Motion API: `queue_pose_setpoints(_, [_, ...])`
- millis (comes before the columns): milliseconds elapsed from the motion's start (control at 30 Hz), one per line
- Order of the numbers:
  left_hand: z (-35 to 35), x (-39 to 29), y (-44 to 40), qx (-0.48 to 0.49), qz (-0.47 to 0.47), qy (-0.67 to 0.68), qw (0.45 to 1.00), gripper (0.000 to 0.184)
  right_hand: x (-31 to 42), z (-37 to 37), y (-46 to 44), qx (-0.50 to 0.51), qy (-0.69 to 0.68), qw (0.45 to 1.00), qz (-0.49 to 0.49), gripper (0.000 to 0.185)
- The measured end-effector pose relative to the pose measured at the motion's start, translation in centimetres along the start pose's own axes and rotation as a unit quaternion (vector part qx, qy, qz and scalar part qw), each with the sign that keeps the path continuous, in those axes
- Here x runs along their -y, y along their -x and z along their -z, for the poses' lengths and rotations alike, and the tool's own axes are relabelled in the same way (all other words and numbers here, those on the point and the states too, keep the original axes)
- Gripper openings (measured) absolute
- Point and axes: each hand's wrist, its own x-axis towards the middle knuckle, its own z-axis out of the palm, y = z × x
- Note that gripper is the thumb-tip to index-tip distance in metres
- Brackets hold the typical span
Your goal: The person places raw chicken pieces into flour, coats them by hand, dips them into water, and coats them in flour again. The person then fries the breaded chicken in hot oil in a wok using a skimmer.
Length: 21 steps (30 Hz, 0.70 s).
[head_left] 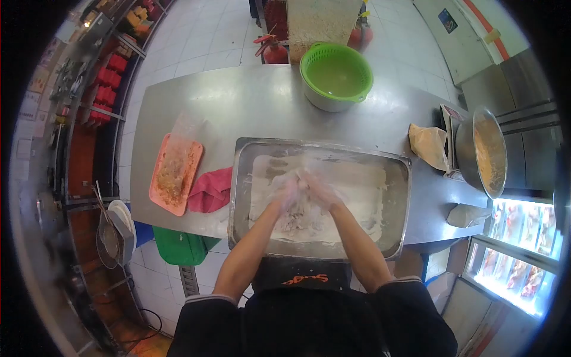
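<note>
A large metal tray (237, 196) holding a layer of white flour (363, 196) lies on the steel table in front of me. Both hands are over the middle of it, coated white and close together. My left hand (286, 193) and my right hand (322, 194) nearly meet at the fingertips, which are smeared by motion and powder. Whether they hold anything cannot be made out. Just below them, some floury lumps (296, 221) sit in the tray.
Left of the tray are a pink cloth (211, 190) and an orange tray (163, 199) with a plastic bag. A green colander (336, 71) sits in a pot behind. At right stand a paper bag (428, 146) and a big metal bowl (489, 156) of orange-tan contents.
</note>
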Motion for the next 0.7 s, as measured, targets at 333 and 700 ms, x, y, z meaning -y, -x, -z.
queue_pose_setpoints(333, [6.4, 7.4, 5.6, -0.186, 0.13, -0.082, 0.97, 0.072, -9.5, -1.7, 0.8, -0.241, 0.24, 0.938, -0.061, 0.075])
queue_pose_setpoints(700, [0.6, 3.4, 4.0, -0.048, 0.135, 0.053, 0.988, 0.076, -0.1, -0.1, 6.5, 0.044, -0.323, 0.943, -0.066, 0.04])
